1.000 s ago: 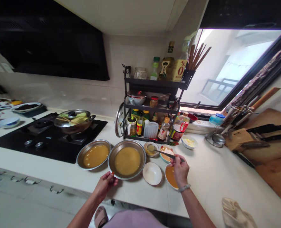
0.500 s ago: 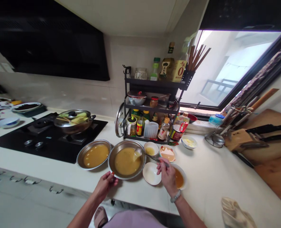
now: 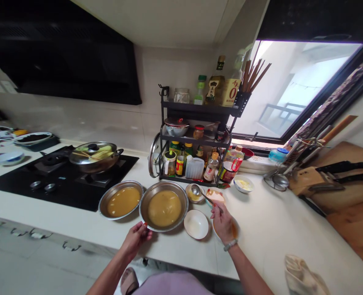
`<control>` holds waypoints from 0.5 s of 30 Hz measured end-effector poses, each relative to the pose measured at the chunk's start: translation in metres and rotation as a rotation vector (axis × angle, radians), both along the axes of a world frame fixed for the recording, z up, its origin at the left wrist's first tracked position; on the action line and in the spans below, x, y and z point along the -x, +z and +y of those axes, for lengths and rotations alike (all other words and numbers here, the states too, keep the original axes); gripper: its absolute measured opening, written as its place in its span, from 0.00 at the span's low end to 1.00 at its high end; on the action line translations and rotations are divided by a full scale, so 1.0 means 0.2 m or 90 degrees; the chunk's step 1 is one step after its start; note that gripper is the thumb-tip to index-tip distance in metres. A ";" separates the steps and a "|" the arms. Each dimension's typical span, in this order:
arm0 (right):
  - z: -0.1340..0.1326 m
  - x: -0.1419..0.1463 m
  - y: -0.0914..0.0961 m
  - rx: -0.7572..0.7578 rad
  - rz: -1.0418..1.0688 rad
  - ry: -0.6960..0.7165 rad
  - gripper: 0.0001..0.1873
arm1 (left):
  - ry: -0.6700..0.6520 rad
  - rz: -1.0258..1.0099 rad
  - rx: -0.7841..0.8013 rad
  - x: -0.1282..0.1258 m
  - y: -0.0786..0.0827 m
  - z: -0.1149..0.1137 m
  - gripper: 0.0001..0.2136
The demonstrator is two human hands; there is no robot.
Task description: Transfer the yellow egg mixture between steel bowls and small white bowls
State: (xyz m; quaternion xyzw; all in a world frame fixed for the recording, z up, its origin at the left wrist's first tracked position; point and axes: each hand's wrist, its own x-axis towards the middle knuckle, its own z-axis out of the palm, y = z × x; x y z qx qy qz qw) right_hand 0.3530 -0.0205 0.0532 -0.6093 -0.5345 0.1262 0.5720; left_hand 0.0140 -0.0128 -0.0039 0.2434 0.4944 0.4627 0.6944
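Observation:
My right hand [image 3: 223,224] is closed round the handle of a metal spoon [image 3: 195,189], whose head is over a small white bowl [image 3: 201,199] of yellowish contents. Under that hand, a bowl of orange-brown liquid [image 3: 235,230] is partly hidden. My left hand [image 3: 137,236] pinches the near rim of a round metal bowl [image 3: 164,209] holding yellow-brown liquid. A second metal bowl [image 3: 124,200] with similar liquid and pale bits stands to its left. Right of the held bowl sits a nearly bare white bowl [image 3: 196,224]. A bowl with pinkish contents [image 3: 215,196] lies behind the spoon handle.
A lidded pan [image 3: 93,155] stands on the black stove [image 3: 61,184] at left. Behind the bowls rises a black rack [image 3: 196,141] with bottles and jars. To the right are a small patterned bowl [image 3: 243,184], a knife block [image 3: 305,180] and a beige cloth [image 3: 304,274].
The spoon has left the liquid in the metal bowl and moved right, over the small white bowl. My right hand has shifted slightly right and down; my left hand stays at the rim.

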 end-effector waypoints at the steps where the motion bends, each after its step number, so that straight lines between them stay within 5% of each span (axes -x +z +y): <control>1: 0.00 -0.01 -0.01 0.003 -0.006 0.001 0.19 | 0.001 0.000 0.000 0.00 0.00 0.00 0.18; 6: -0.01 0.00 -0.05 0.023 0.030 0.007 0.20 | 0.004 -0.005 0.004 0.00 0.01 0.00 0.17; 15: 0.06 -0.02 -0.08 0.078 0.372 -0.149 0.13 | 0.008 -0.002 -0.001 0.00 0.01 0.00 0.17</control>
